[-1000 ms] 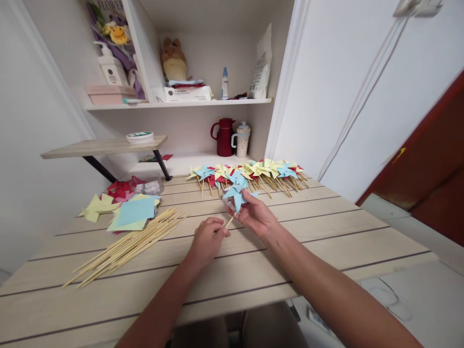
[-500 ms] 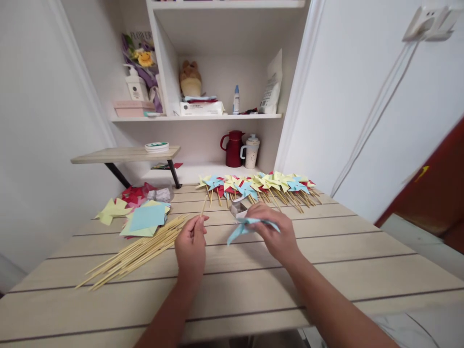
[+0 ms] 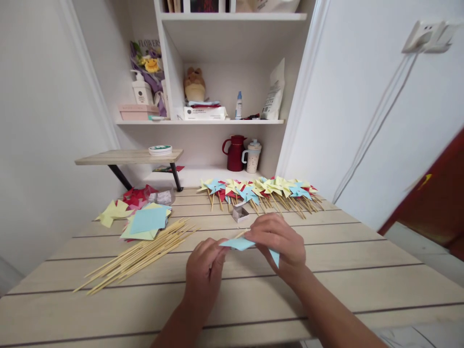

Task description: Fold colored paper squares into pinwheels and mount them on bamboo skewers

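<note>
Blue paper, a folded pinwheel (image 3: 242,244), sits at the centre of the frame just above the tabletop (image 3: 326,285), and both hands I'm watching meet on it. Right hand (image 3: 281,241) arches over the pinwheel from the right, its fingers (image 3: 263,227) curled down and closed on the paper; one blue point pokes out beneath the palm. Left hand (image 3: 206,270) comes up from below, its fingers pinched together at the pinwheel's left tip. A thin wooden stick (image 3: 240,234) shows as a short length just above the blue paper, between the two hands; I cannot tell which hand actually holds it.

Left of the hands, a loose bundle of bamboo skewers (image 3: 137,256) fans across the boards. Above that, toward the left middle of the frame, lies a stack of blue and yellow paper squares (image 3: 147,222), with red and yellow scraps (image 3: 123,203) behind it. A small open box (image 3: 239,211) stands just beyond the hands. Along the far edge of the tabletop runs a row of finished pinwheels (image 3: 261,189) in yellow, blue and red. On the shelf behind, a red jug (image 3: 235,152) stands beside a pale mug (image 3: 253,155).
</note>
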`<state>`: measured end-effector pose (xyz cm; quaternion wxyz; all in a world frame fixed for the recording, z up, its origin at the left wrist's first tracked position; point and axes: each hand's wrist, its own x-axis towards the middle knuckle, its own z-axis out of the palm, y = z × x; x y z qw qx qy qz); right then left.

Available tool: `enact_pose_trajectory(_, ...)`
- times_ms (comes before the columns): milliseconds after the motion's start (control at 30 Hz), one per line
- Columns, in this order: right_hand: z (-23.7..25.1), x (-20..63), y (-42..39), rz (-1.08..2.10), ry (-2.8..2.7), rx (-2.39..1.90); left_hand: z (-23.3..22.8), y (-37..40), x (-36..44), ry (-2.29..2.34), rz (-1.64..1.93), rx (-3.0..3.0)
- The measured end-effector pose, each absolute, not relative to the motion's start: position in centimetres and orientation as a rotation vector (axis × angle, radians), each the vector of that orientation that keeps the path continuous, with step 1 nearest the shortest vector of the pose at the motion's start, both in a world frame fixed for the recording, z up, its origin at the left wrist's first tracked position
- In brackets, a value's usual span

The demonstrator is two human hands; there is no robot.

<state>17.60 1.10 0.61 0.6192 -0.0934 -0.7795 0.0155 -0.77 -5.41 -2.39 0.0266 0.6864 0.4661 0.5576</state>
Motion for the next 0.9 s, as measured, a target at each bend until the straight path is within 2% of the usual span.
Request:
enact_pose_trajectory(367,1.6,17.1,0.5,0.043,-1.812,-0.14,-4.2,-4.6,-1.1,1.607,1.73,2.048)
enact_pose_trajectory(900,1.4,17.0,0.4,0.037,-1.815,-0.112,-3.5,-4.9,-0.8,1.626,1.793,2.255)
